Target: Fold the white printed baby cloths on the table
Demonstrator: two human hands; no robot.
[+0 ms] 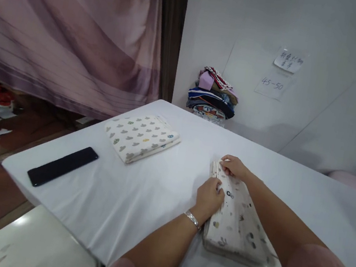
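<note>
1. White rectangular paper sheet (289, 61) on the pale grey wall (336, 87), well right of its left edge: handwritten Chinese characters, too blurred to read.
2. Translucent-looking pale rectangular sheet (272, 85), just below: handwritten "45-50".

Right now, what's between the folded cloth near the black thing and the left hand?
In the head view, only white tabletop lies between that folded cloth and the left hand.

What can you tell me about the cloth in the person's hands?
The cloth is off-white with small scattered motifs in grey, black and muted yellow, and looks like soft fabric. It is folded into several layers and lies on the white table, its near part in shadow. The left hand grips its left edge, while the right hand holds its far end. The exact number of layers cannot be told.
</note>
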